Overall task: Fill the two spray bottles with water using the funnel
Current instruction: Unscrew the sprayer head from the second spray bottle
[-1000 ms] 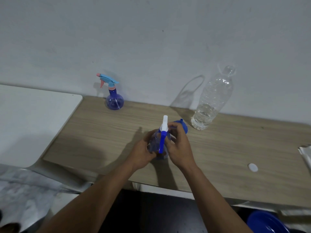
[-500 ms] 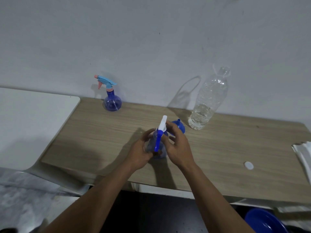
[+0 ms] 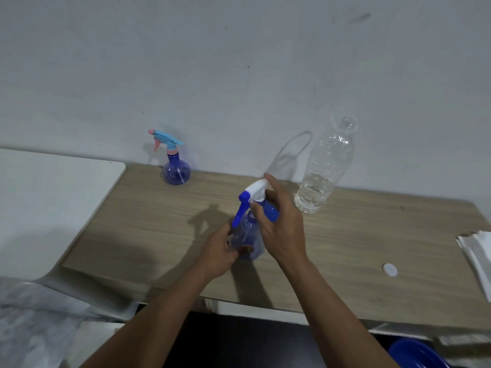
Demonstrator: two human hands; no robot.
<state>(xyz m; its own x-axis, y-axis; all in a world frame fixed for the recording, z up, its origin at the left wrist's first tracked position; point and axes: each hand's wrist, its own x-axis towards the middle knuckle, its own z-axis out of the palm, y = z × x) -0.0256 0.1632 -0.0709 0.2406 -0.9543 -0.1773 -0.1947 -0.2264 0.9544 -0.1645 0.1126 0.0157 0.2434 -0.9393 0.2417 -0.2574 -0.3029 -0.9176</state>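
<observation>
Nothing to read here: no label on the water bottle, no print on either spray bottle, no writing on the desk

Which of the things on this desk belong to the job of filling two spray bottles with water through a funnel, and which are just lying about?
Part of the job:
near spray bottle, held by left hand and right hand
far spray bottle
blue funnel
water bottle
white cap

Lying about:
folded white paper
blue tub below the desk
</observation>
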